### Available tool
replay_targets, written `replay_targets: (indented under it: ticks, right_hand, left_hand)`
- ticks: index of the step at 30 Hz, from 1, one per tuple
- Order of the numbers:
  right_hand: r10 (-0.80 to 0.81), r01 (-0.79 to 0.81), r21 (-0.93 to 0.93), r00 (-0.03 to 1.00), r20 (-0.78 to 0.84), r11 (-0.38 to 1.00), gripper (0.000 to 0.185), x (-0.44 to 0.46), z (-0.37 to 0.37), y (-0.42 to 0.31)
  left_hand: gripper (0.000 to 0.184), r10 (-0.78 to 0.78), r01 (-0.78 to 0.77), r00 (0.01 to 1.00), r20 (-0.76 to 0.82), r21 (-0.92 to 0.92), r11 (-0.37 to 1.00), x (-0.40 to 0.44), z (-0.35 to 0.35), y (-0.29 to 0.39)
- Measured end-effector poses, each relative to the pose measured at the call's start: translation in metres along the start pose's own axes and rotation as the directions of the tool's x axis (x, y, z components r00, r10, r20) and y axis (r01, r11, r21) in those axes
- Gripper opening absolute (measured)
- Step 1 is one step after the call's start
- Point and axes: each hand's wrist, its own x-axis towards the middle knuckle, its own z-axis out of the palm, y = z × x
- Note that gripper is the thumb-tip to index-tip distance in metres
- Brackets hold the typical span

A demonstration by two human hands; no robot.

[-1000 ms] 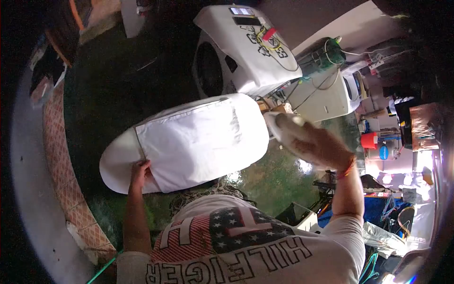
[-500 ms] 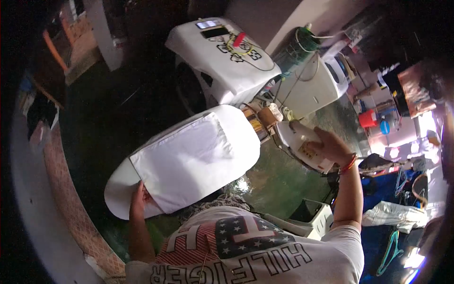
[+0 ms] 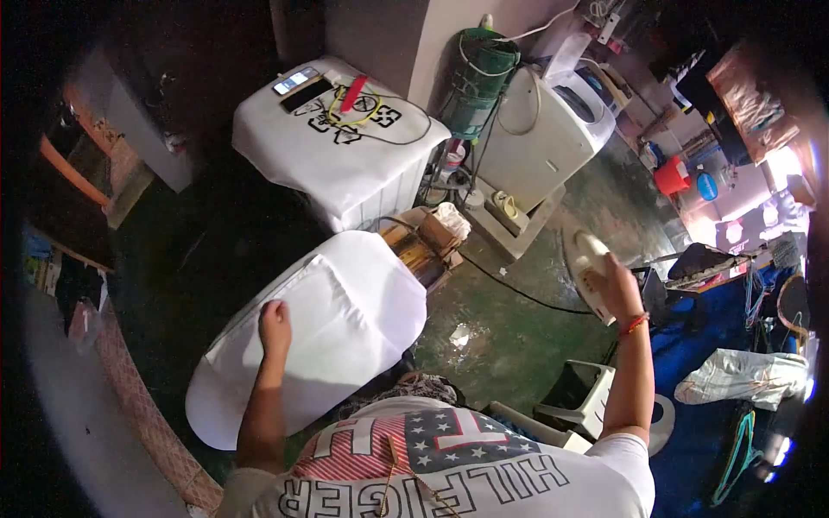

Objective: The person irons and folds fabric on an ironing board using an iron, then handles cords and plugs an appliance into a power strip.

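Observation:
A white cloth (image 3: 337, 345) lies over a padded ironing board (image 3: 216, 401) with a white cover. My left hand (image 3: 275, 326) is closed above the board, its fingers curled at the cloth's edge; the fingertips are partly hidden. Well off to the right, my right hand (image 3: 615, 289) grips a clothes iron (image 3: 589, 255), which is raised away from the board and tilted up. A dark cord (image 3: 527, 298) runs from the iron side toward the board's far end.
Beyond the board stands a covered white appliance (image 3: 268, 129) with a phone (image 3: 295, 80) on it. A green bucket (image 3: 479, 82) and a washing machine (image 3: 535, 129) are behind. A grey plastic stool (image 3: 596, 397) stands near my right arm; hangers (image 3: 738, 462) hang at right.
My left hand has moved up from the board's near edge, and the cloth has shifted and creased. The iron has swung farther right and tipped up. The view has turned.

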Motion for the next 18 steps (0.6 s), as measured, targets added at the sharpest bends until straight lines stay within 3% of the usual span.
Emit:
replay_targets:
  ticks: [1, 2, 3, 5, 7, 8, 9, 10, 11, 12, 13, 15, 16, 17, 18]
  right_hand:
    - [-0.026, 0.028, 0.024, 0.997, -0.078, 0.999, 0.031, 0.002, -0.010, 0.007]
    - [-0.050, 0.063, 0.086, 0.987, -0.150, 0.994, 0.028, -0.003, -0.027, -0.003]
    - [-0.137, 0.133, -0.030, 0.956, -0.258, 0.991, 0.023, -0.003, -0.037, 0.006]
    - [-0.062, 0.120, 0.237, 0.969, -0.238, 0.964, 0.023, -0.012, -0.068, -0.004]
    - [0.129, -0.093, 0.277, 0.985, -0.111, 0.956, 0.023, -0.031, -0.108, -0.056]
    - [-0.066, 0.118, 0.237, 0.974, -0.215, 0.964, 0.021, -0.035, -0.110, -0.053]
    - [-0.055, 0.118, 0.294, 0.975, -0.213, 0.948, 0.021, -0.042, -0.112, -0.062]
    - [-0.062, 0.133, 0.336, 0.975, -0.213, 0.933, 0.021, -0.046, -0.110, -0.064]
    - [-0.068, 0.146, 0.376, 0.975, -0.213, 0.915, 0.021, -0.050, -0.107, -0.066]
    - [-0.015, 0.108, 0.433, 0.977, -0.212, 0.895, 0.021, -0.055, -0.102, -0.077]
    - [-0.039, 0.151, 0.506, 0.974, -0.224, 0.849, 0.018, -0.058, -0.092, -0.072]
    - [-0.018, 0.171, 0.634, 0.971, -0.240, 0.754, 0.016, -0.066, -0.074, -0.079]
    - [0.003, 0.155, 0.658, 0.973, -0.232, 0.737, 0.018, -0.070, -0.066, -0.082]
    - [0.025, 0.140, 0.681, 0.974, -0.226, 0.719, 0.020, -0.074, -0.060, -0.084]
    - [0.047, 0.132, 0.700, 0.972, -0.230, 0.702, 0.024, -0.078, -0.053, -0.085]
  left_hand:
    - [0.014, 0.064, -0.064, 0.998, 0.015, 0.033, 0.997, 0.004, 0.016, 0.021]
    - [0.013, 0.070, -0.067, 0.996, 0.056, -0.050, 0.996, 0.006, 0.033, 0.033]
    - [0.013, 0.079, -0.066, 0.992, 0.095, -0.133, 0.989, 0.005, 0.053, 0.042]
    - [0.012, 0.038, 0.039, 0.966, 0.257, -0.288, 0.957, -0.003, 0.094, 0.062]
    - [0.014, 0.096, 0.183, 0.853, 0.512, -0.467, 0.865, -0.023, 0.160, 0.068]
    - [0.017, 0.215, 0.125, 0.729, 0.650, -0.435, 0.892, -0.024, 0.180, 0.093]
    - [0.023, 0.208, 0.396, 0.655, 0.726, -0.565, 0.724, -0.037, 0.202, 0.121]
    - [0.041, 0.149, 0.641, 0.371, 0.917, -0.368, 0.674, -0.033, 0.209, 0.157]
    - [0.050, 0.100, 0.812, 0.163, 0.982, -0.191, 0.552, -0.032, 0.237, 0.181]
    - [0.062, 0.115, 0.804, 0.125, 0.985, -0.168, 0.570, -0.034, 0.247, 0.211]
    - [0.073, 0.202, 0.875, 0.063, 0.977, -0.151, 0.459, -0.035, 0.264, 0.230]
    - [0.080, 0.175, 0.955, 0.039, 0.984, -0.088, 0.283, -0.037, 0.306, 0.272]
    - [0.086, 0.209, 0.972, 0.091, 0.974, -0.132, 0.193, -0.045, 0.343, 0.282]
    - [0.076, 0.112, 0.971, 0.137, 0.984, -0.156, 0.182, -0.050, 0.366, 0.301]
    - [0.060, 0.060, 0.971, 0.114, 0.992, -0.124, 0.203, -0.054, 0.394, 0.312]
